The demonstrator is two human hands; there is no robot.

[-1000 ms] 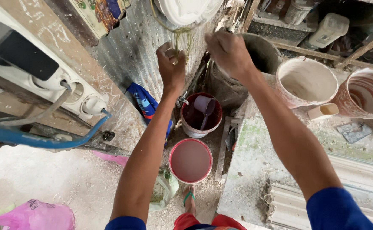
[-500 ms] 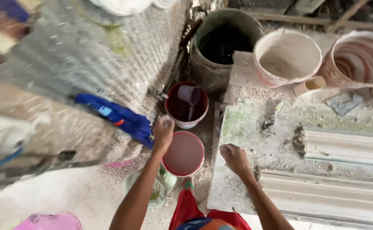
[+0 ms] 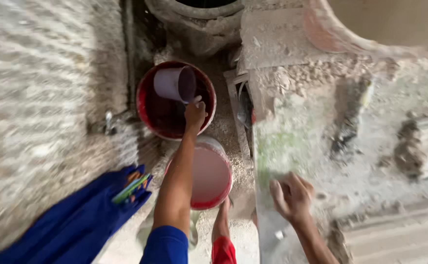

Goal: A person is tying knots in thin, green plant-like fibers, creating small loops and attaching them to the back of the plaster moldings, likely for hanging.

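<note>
Pale plastic scoop cup (image 3: 175, 83), tilted on its side, inside red bucket (image 3: 176, 99) w/ dark liquid

My left hand (image 3: 195, 113) grips the handle of a pale scoop (image 3: 175, 84) inside the red bucket (image 3: 148, 93). My right hand (image 3: 292, 195) rests on the dusty slab (image 3: 321, 127) edge.

Looking like a rough plaster or casting workshop: red buckets (image 3: 175, 100) of dark and pinkish liquid standing on a dusty floor (image 3: 57, 122), a crusted worktop (image 3: 331, 122) lying alongside, a grimy barrel (image 3: 199, 19) sitting behind.
</note>
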